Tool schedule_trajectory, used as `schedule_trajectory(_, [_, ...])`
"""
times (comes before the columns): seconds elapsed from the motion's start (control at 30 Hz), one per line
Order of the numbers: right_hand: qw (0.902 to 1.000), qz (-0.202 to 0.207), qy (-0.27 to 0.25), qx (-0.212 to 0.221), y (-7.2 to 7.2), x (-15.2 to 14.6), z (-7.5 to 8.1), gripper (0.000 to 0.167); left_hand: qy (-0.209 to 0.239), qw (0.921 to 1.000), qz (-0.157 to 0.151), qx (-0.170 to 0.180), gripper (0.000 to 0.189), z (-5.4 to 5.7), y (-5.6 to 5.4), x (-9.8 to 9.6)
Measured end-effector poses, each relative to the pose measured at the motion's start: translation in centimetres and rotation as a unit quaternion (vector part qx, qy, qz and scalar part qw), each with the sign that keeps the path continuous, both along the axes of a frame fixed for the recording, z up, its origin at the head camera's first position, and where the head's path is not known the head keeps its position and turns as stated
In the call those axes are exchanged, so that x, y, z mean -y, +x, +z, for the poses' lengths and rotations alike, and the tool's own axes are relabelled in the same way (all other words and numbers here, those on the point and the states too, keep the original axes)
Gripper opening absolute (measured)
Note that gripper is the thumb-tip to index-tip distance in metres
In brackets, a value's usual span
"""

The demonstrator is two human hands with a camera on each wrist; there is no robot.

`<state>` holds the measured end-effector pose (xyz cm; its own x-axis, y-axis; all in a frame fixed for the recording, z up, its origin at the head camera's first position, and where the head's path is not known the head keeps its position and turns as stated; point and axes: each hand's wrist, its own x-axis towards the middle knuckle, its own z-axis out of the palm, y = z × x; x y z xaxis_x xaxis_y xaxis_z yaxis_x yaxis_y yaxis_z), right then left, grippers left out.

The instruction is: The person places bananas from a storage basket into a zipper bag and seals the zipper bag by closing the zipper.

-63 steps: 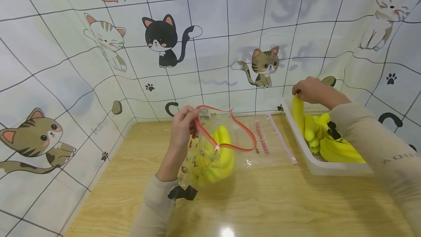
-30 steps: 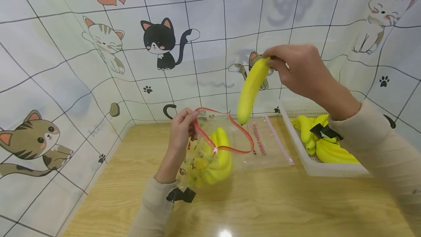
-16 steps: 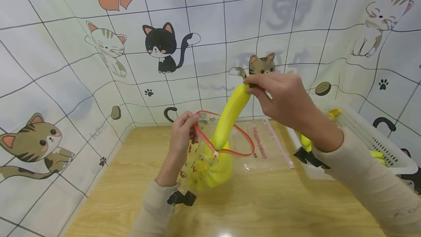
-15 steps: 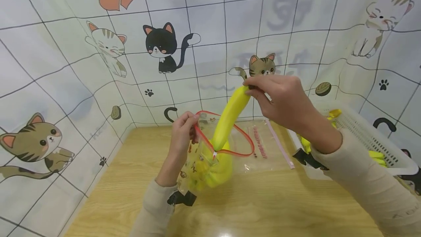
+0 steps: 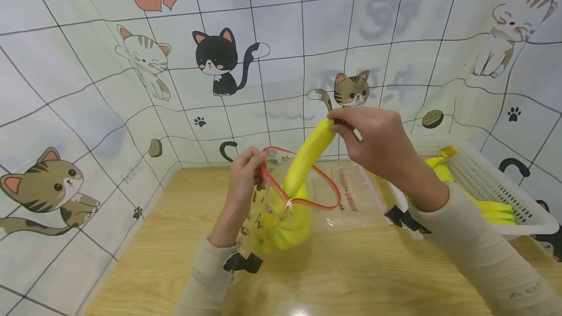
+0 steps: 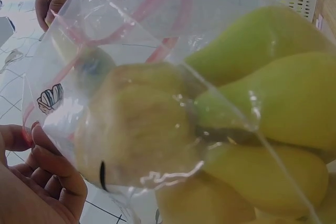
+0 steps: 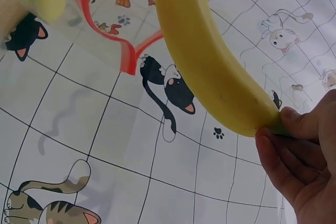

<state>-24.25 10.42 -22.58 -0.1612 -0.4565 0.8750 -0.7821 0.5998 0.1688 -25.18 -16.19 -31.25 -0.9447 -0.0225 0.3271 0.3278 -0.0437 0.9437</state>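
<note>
My left hand (image 5: 244, 173) pinches the red-edged rim of a clear zip bag (image 5: 259, 221) printed with small cartoon figures. The bag's mouth gapes, and a bunch of yellow bananas (image 5: 291, 230) shows inside it. By its stem end, my right hand (image 5: 373, 135) pinches a single banana (image 5: 309, 152), which slants down with its lower tip in the bag's mouth. In the right wrist view thumb and fingers (image 7: 286, 174) close on the stem end. The left wrist view has the bananas (image 6: 278, 98) large behind the clear plastic, with the left hand (image 6: 39, 182) at the rim.
A second clear bag (image 5: 351, 199) with a pink strip lies flat on the wooden table (image 5: 351, 272). At the right a white perforated basket (image 5: 533, 216) holds more bananas (image 5: 496, 211). Behind stands a white gridded backdrop (image 5: 281, 28) with cartoon cats.
My right hand has lifted the single banana out of the basket, carried it left and lowered its tip into the bag's mouth. The left hand keeps its hold on the rim.
</note>
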Motion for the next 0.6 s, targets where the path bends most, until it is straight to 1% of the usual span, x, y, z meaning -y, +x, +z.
schedule_trajectory(0.17, [0.9998,0.019,-0.001,0.002,0.0,1.2,-1.6,0.020,0.002,1.0000,-0.001,0.005,0.026,-0.2,0.0,0.0])
schedule_trajectory(0.37, [0.9995,0.026,0.010,0.016,0.3,2.5,-2.9,0.021,0.000,1.0000,-0.005,0.003,0.026,-0.3,-0.1,0.0])
schedule_trajectory(0.5, [0.9984,0.039,0.000,0.041,0.2,3.3,-3.5,0.021,0.001,0.9999,-0.011,-0.005,0.026,-0.1,-0.1,0.0])
schedule_trajectory(0.6, [0.9966,0.051,-0.004,0.065,0.1,4.0,-3.9,0.018,0.001,1.0000,-0.008,-0.004,0.026,0.0,-0.1,0.0])
